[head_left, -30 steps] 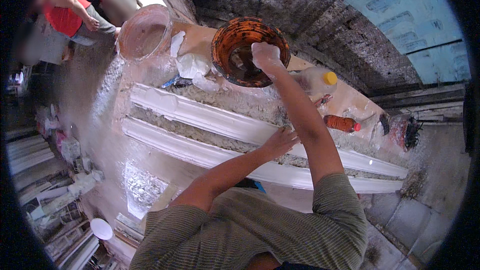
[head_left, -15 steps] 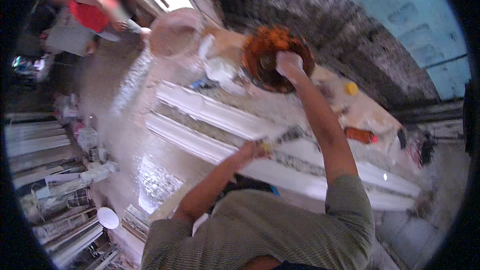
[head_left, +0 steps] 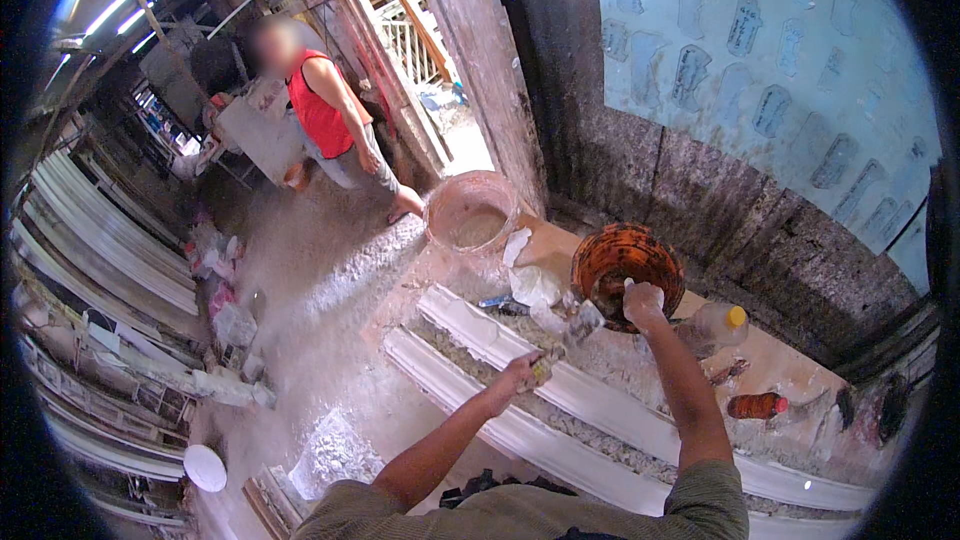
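Observation:
My right hand [head_left: 643,302] is coated in white plaster and reaches into an orange bowl [head_left: 606,248] on the workbench; what it grips inside is hidden. My left hand [head_left: 526,372] is shut on a small scraper tool [head_left: 572,334] with a wooden handle, held over two long white plaster mouldings [head_left: 470,318] that lie side by side on the bench. Rough plaster rubble fills the gap between the mouldings.
A dusty bucket [head_left: 470,215] stands behind the mouldings, with white rags [head_left: 532,283] beside it. A plastic bottle with a yellow cap [head_left: 716,323] and an orange bottle [head_left: 754,405] lie at the right. A person in a red top [head_left: 325,112] stands at the back left. Stacked mouldings [head_left: 110,250] line the left wall.
The view has tilted up and swung, showing the wall and the person at the back. My right hand stays at the orange bowl; my left hand has lifted the scraper off the moulding.

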The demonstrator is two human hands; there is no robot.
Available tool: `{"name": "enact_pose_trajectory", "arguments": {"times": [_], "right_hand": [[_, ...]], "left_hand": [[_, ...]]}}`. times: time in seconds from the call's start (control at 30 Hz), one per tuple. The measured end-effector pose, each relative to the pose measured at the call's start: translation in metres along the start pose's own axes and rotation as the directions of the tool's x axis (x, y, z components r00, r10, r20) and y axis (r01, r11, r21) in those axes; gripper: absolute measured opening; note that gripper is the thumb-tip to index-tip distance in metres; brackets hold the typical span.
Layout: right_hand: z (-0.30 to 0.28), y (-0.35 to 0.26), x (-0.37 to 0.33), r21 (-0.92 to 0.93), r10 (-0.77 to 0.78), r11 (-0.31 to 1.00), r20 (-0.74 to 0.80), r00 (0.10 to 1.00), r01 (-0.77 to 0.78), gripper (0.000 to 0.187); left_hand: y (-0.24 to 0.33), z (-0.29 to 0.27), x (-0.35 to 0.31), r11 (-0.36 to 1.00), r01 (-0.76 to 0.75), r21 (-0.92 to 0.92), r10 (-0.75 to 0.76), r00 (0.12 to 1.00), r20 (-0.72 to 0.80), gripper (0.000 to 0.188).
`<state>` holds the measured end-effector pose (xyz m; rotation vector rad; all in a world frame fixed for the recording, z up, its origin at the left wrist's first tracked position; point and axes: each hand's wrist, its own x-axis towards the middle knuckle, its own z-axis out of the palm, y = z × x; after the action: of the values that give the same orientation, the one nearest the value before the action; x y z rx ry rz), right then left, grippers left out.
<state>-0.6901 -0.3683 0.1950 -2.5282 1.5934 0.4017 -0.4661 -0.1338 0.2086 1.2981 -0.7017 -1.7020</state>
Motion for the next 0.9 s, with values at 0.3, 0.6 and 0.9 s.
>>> {"name": "enact_pose_trajectory", "arguments": {"times": [0.3, 0.6, 0.9], "right_hand": [[0.002, 0.043, -0.07, 0.527, 0.296, 0.843, -0.286, 0.912, -0.109, 0.025], [-0.004, 0.011, -0.13, 0.919, 0.462, 0.393, -0.172, 0.87, -0.027, 0.045], [-0.017, 0.027, -0.12, 0.913, 0.541, 0.408, -0.245, 0.805, 0.003, 0.04]], "left_hand": [[0.096, 0.062, 0.114, 0.15, -0.236, 0.96, 0.299, 0.937, 0.184, 0.047], [0.06, 0.111, 0.19, -0.243, -0.085, 0.966, 0.234, 0.962, 0.144, 0.023], [0.06, 0.098, 0.179, -0.024, -0.144, 0.989, 0.226, 0.963, 0.146, 0.024]]}}
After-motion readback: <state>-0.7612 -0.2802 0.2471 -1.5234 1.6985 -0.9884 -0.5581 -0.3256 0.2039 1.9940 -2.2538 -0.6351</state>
